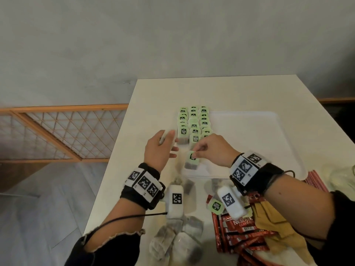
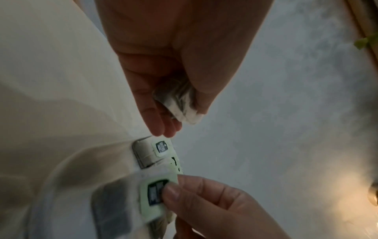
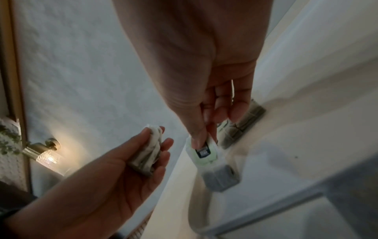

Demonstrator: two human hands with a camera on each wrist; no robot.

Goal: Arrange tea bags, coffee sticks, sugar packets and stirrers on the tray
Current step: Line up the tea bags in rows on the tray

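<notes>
A person's right hand (image 1: 209,150) pinches the green paper tag of a white tea bag (image 1: 191,161) between thumb and forefinger, dangling it over the near left corner of the shallow white plastic tray (image 1: 269,135), seemingly to extend the three neat rows of green-tagged tea bags (image 1: 194,123) lined along the tray's left side. The left hand (image 1: 160,148) hovers palm-up just beside the rows, fingers loosely cupped round a small stack of spare white tea bags (image 3: 150,153), likely kept ready as supply. Red coffee sticks (image 1: 242,237) wait on the white table (image 1: 153,89).
</notes>
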